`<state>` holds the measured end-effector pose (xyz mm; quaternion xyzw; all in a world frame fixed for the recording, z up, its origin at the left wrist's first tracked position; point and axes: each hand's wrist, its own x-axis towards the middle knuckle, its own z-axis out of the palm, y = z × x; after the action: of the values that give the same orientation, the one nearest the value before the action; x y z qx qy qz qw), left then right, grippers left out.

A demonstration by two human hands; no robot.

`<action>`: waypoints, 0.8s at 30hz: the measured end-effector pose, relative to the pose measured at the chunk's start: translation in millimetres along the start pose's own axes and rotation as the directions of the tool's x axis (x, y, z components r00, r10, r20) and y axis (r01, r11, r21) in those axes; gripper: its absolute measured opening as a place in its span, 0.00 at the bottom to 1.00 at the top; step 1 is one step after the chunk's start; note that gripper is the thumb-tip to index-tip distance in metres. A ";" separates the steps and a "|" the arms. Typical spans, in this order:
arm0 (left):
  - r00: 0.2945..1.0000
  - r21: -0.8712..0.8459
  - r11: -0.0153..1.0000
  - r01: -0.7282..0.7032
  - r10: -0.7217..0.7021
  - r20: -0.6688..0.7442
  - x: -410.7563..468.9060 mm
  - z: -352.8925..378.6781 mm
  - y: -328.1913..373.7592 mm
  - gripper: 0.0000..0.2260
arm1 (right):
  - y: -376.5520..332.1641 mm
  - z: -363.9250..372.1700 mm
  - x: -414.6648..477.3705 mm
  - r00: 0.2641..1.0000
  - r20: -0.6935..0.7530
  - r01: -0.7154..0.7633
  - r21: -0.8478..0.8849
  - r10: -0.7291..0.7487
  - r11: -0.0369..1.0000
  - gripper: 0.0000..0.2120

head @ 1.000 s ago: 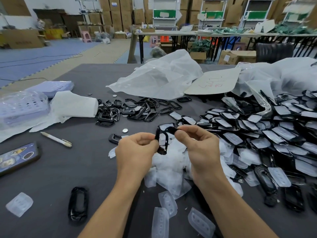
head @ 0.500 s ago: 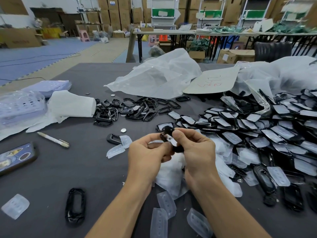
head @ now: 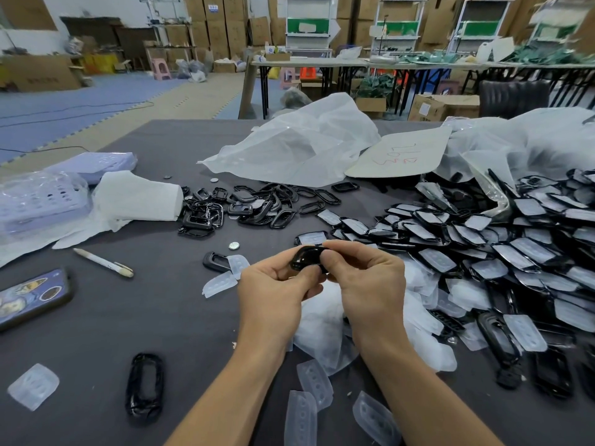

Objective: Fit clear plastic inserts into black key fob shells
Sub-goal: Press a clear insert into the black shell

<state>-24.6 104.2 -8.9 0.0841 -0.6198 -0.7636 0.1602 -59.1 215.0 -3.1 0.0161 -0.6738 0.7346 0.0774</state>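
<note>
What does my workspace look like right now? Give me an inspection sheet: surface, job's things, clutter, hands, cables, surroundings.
Surface: dark grey table, crowded on its right side.
Job's things: one black shell held above the table; heap of shells with inserts at right; empty shells further back; loose clear inserts near the front.
Clutter: pen, phone, button cell, plastic bags, lilac baskets.
Hands: left hand and right hand both pinch the black shell.
Cables: thin cable on the floor at left; nothing seen on the table.
Surroundings: stacked cardboard boxes, folding tables.
</note>
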 end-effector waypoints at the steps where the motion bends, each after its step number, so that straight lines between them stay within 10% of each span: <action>1: 1.000 -0.013 1.000 0.001 -0.001 0.007 -0.3 0.6 0.1 0.15 | 0.2 0.2 0.2 1.000 0.006 -0.007 0.014 0.007 1.000 0.09; 11: 0.999 -0.012 0.999 0.051 -0.051 0.000 0.0 0.5 2.1 0.10 | -4.0 -1.9 7.1 0.971 0.129 -0.231 0.264 0.203 0.936 0.12; 24: 0.994 0.153 0.987 0.052 -0.037 -0.098 5.2 -0.9 5.4 0.18 | -4.6 -1.5 4.5 0.971 0.144 -0.212 0.158 0.190 0.964 0.13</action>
<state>-28.4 100.5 -3.5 0.1464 -0.6668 -0.7117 0.1655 -62.8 217.2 1.9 0.0010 -0.6096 0.7915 -0.0427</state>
